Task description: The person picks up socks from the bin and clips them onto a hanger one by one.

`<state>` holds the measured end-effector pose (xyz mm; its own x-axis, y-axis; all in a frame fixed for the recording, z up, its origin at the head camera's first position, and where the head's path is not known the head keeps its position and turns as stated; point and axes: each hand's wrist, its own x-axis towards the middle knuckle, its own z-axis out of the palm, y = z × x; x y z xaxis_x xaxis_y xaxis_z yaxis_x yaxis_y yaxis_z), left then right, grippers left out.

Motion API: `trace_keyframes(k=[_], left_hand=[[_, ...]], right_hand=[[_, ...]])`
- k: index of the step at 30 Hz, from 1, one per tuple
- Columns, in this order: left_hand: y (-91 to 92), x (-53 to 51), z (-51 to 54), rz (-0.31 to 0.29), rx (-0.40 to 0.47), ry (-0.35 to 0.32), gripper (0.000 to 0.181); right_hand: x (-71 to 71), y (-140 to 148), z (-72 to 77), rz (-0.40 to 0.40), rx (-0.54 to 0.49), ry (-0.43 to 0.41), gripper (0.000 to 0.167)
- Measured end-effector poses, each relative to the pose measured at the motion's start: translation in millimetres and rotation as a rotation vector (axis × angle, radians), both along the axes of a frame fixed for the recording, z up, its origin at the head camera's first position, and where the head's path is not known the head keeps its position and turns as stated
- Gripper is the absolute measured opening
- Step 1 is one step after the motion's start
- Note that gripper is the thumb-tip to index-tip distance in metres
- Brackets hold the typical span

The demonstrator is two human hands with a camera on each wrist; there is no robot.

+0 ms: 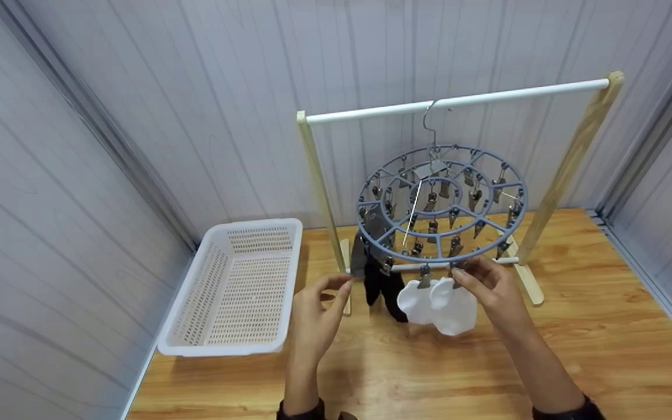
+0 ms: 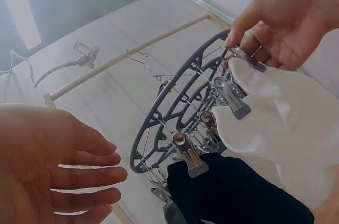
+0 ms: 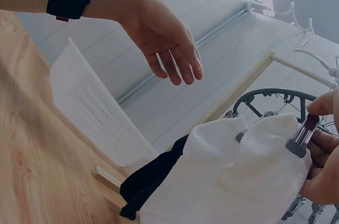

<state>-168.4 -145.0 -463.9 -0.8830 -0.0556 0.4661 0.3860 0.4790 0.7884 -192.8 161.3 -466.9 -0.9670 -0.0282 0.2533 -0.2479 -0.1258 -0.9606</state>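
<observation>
A round blue-grey clip hanger [image 1: 439, 246] hangs by its metal hook. At its front edge, white socks [image 1: 452, 315] hang from metal clips. My right hand [image 1: 496, 291] pinches one of these metal clips [image 3: 303, 138] between thumb and fingers, at the top edge of the white fabric. To the left of them a black sock [image 2: 228, 187] hangs from another clip, with a dark grey piece of fabric [image 1: 359, 256] beside it. My left hand [image 1: 317, 318] is left of the hanger near the grey fabric, fingers relaxed and holding nothing in the left wrist view.
The hanger's hook sits on the white bar [image 1: 371, 112] of a wooden-legged stand [image 1: 569, 157]. A white perforated basket [image 1: 225, 350] stands on the wooden table [image 1: 429, 379] at the left. Many bare clips dangle from the hanger. Pale panel walls close in the back and sides.
</observation>
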Motion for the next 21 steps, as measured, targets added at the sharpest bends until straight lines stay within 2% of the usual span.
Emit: trace_keyframes(k=[7,15,21], left_hand=[[1.6,-1.3,-0.4,0.028,-0.038,0.007,0.013],[5.6,-2.7,-6.4,0.065,-0.111,0.058,0.012],[6.2,-3.0,-11.2,0.062,-0.143,0.077,0.013]], right_hand=[[-1.1,2,-0.7,0.001,0.01,0.01,0.019],[-1.9,4,-4.2,-0.017,0.168,0.1,0.024],[-5.4,4,-12.0,-0.085,0.272,0.169,0.031]])
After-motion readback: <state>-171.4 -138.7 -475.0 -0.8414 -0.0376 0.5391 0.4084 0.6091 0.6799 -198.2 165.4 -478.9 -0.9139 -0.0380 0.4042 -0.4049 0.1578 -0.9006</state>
